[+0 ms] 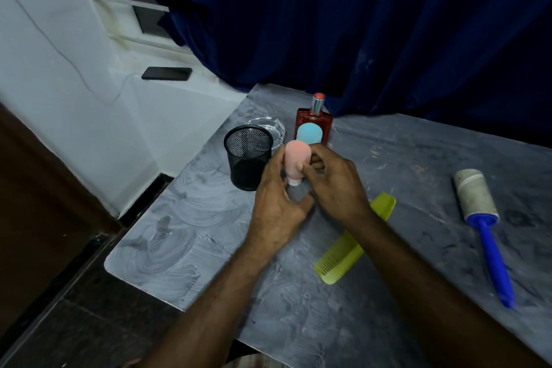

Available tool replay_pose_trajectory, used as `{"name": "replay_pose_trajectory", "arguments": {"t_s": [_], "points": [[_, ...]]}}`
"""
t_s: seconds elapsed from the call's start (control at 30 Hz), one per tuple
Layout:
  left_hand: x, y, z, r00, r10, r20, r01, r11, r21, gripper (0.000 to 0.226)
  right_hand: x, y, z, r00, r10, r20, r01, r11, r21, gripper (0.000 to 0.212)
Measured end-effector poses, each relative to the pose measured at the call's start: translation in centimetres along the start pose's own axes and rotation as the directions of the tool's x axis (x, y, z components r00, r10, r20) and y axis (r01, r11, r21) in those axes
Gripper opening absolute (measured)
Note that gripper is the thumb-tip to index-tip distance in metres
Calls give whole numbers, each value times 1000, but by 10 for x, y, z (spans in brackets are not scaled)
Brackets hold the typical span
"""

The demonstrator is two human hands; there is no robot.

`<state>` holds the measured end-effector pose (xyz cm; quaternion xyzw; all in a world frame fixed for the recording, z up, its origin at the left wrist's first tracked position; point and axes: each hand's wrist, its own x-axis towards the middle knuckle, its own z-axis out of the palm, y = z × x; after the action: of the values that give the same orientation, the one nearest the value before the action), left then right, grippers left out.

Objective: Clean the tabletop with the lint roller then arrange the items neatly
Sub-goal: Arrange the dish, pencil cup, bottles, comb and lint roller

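A pink squeeze bottle (294, 157) stands cap-down on the grey tabletop (185, 236), held upright between both hands. My left hand (276, 206) cups its left side and my right hand (334, 181) pinches its right side with thumb and fingers. Right behind it stands a blue squeeze bottle (309, 134), and behind that a red perfume bottle (315, 119) with a silver cap. The lint roller (482, 218), with a blue handle and a dirty roll, lies at the right, away from both hands. A yellow-green comb (349, 254) lies partly under my right forearm.
A black mesh cup (248, 155) stands just left of the pink bottle, with a clear glass ashtray (268, 125) behind it. A dark blue curtain (358, 24) hangs behind the table. A black phone (166, 73) lies on the white ledge at the left. The table's left edge drops to a dark floor.
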<state>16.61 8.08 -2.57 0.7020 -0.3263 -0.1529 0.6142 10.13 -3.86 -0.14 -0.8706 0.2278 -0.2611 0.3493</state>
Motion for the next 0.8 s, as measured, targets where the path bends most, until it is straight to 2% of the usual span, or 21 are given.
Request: {"name": "replay_pose_trajectory", "arguments": {"t_s": [0.2,0.53,0.8], "points": [[-4,2,1,1000,8,29,-7,999,-39,95,-5,-2,-6,999,-44,3,44,997,-62,28],[-12,5,5,1000,9,23,-9,1000,20,99,-12,3,-7,999,-36,-12,35,998,-59,27],[-14,5,5,999,13,34,-14,1000,14,97,-12,6,-3,1000,-26,5,26,998,-63,36]]}}
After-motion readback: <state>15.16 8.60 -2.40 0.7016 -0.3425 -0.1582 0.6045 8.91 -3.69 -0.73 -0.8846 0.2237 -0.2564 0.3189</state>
